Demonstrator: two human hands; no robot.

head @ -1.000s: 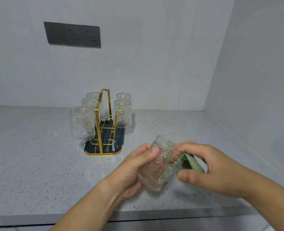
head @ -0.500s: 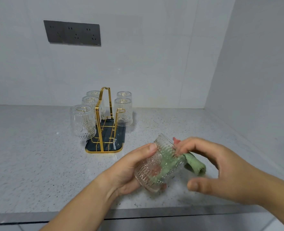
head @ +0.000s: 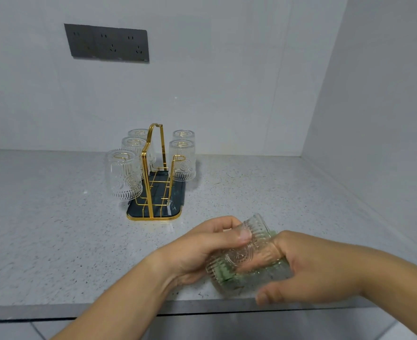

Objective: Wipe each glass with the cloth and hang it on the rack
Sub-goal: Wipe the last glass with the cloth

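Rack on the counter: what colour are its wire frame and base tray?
Gold wire frame on a dark teal tray edged in gold; head view shows it best.

Tally: five glasses [head: 124, 175] hung on one rack [head: 144, 173], one more glass [head: 249, 256] between my left hand [head: 202, 251] and right hand [head: 320, 273], one green cloth [head: 223, 272], one wall plate [head: 92, 49], three sockets [head: 112, 46].
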